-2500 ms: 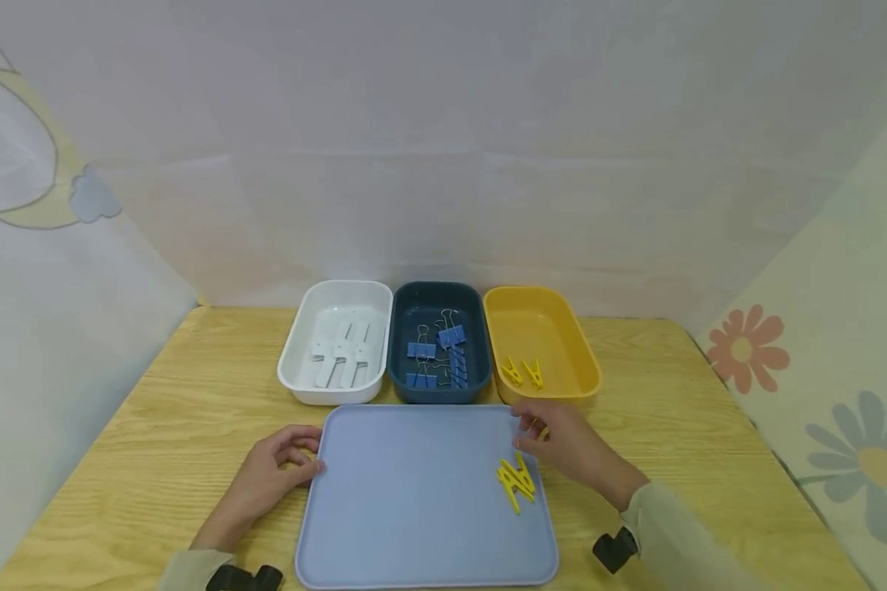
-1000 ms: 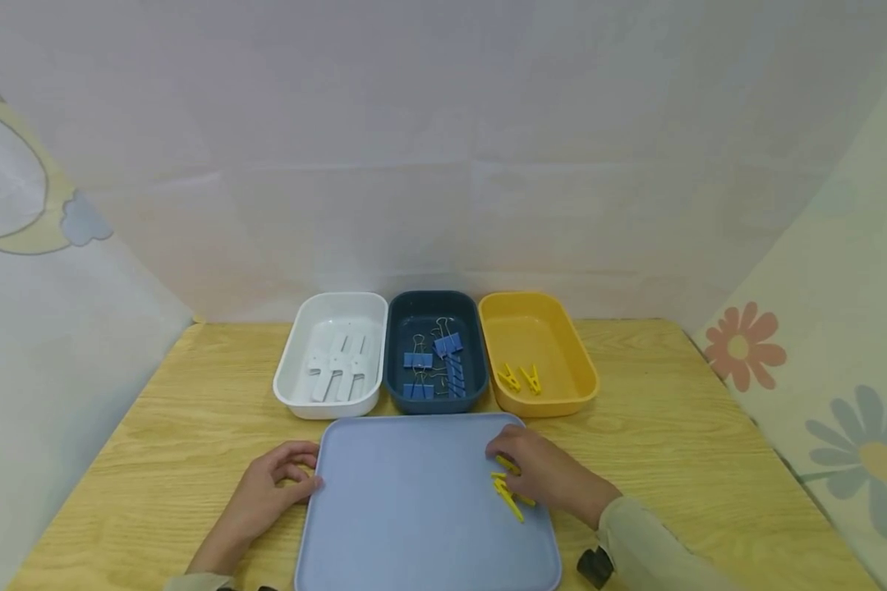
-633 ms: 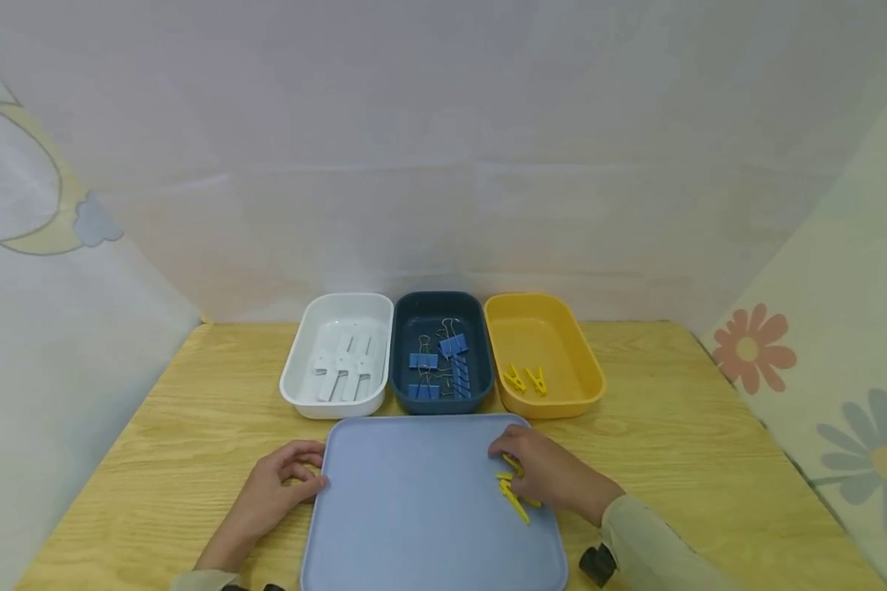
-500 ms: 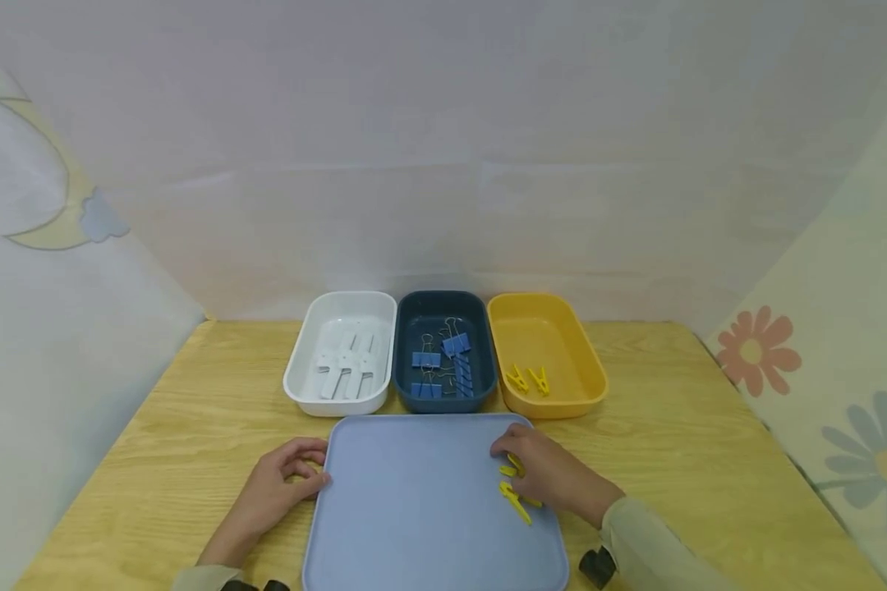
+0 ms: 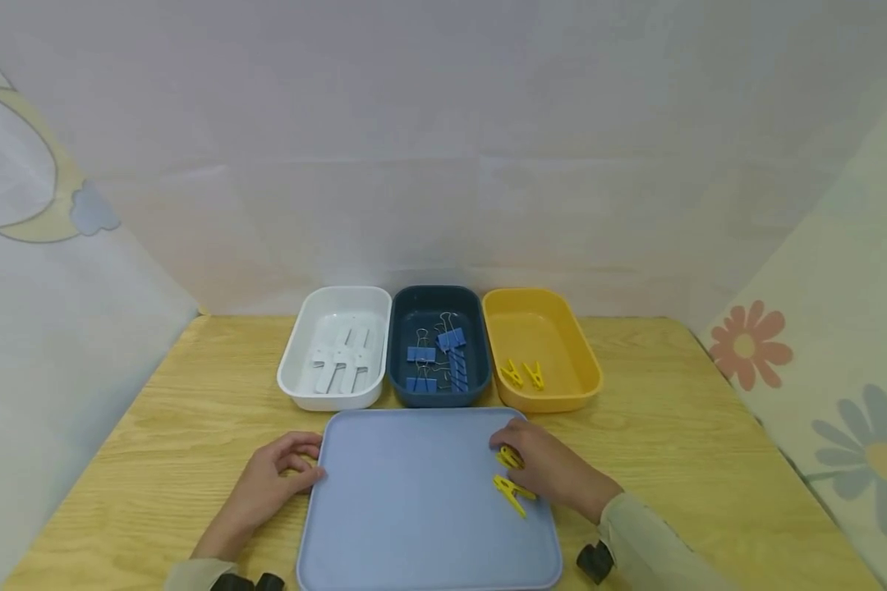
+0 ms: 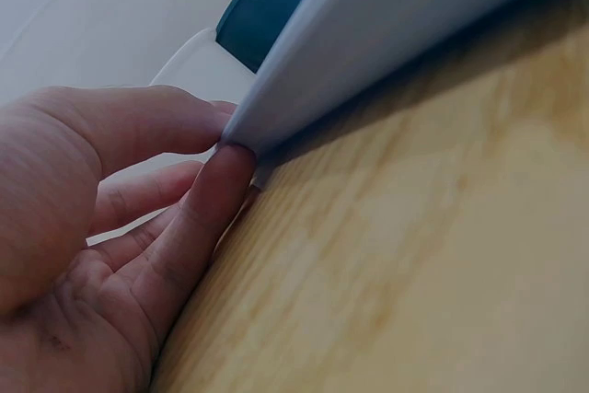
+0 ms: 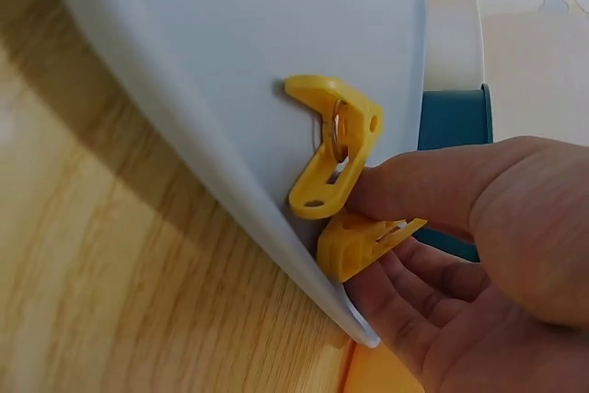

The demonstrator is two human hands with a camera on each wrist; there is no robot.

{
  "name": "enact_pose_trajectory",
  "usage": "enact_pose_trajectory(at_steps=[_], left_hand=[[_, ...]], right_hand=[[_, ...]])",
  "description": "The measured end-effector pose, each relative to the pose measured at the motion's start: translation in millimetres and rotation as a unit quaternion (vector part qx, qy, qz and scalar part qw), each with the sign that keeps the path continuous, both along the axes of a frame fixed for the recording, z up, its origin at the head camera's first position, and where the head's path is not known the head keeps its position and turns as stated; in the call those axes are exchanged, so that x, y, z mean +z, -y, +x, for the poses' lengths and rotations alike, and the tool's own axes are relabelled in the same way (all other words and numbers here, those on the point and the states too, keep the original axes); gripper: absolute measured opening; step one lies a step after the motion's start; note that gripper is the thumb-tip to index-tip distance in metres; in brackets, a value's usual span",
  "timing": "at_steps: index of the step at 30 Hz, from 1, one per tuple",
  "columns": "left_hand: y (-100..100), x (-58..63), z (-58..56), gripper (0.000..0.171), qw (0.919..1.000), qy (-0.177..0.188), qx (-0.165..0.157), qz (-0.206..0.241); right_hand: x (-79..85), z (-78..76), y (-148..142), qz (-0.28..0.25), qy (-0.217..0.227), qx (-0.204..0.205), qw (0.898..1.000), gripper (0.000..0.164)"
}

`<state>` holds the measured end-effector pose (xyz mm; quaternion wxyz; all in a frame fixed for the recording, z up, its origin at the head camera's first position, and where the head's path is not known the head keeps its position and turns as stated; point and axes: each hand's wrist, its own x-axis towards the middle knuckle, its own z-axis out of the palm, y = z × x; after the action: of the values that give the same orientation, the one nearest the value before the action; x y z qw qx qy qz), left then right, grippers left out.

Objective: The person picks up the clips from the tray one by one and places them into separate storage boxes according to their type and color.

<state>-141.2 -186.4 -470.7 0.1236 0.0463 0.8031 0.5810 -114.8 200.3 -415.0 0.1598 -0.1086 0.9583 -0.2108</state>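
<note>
A pale blue tray [image 5: 421,509] lies on the table, and my left hand [image 5: 273,476] holds its left edge. In the left wrist view the thumb and index finger [image 6: 221,177] meet at the tray's rim. At the tray's right side my right hand [image 5: 550,468] pinches a yellow clothespin [image 5: 507,457]. From the right wrist, this clothespin [image 7: 354,244] shows between thumb and fingers, just above the tray's rim. Beside it another yellow clothespin [image 7: 336,149] rests on the tray, close to the thumb.
Behind the tray stand three bins side by side. The white bin [image 5: 291,377] holds white pieces with slim arms, the dark blue bin [image 5: 399,386] several blue binder clips [image 5: 421,355]. Two yellow clothespins [image 5: 534,376] lie in the yellow bin [image 5: 580,361].
My right hand has come down from the tray's upper right corner to the clothespins and taken hold of one, which has turned in its fingers. The left hand stays at the tray's edge.
</note>
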Motion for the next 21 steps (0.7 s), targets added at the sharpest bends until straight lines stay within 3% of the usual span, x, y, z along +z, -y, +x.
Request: enact_pose_trajectory(at_steps=[9,13,16,21], left_hand=[[0.3,0.2,-1.6,0.048,1.0,0.003,0.0,-0.005],[0.7,-0.5,-2.3,0.048,0.9999,0.007,0.001,-0.009],[0.3,0.2,-2.9,0.047,0.9999,0.011,0.003,-0.01],[-0.9,3.1,-1.0,0.049,0.9999,0.01,0.002,-0.009]], right_hand=[[4.2,-4.1,-3.5,-0.011,0.012,-0.009,1.0,0.035],[13.6,-5.9,-6.6,-0.015,0.013,-0.039,0.999,0.038],[22.1,-8.2,-10.6,-0.015,-0.008,-0.055,0.998,0.041],[32.3,-14.7,-23.1,-0.026,-0.058,-0.041,0.997,0.044]])
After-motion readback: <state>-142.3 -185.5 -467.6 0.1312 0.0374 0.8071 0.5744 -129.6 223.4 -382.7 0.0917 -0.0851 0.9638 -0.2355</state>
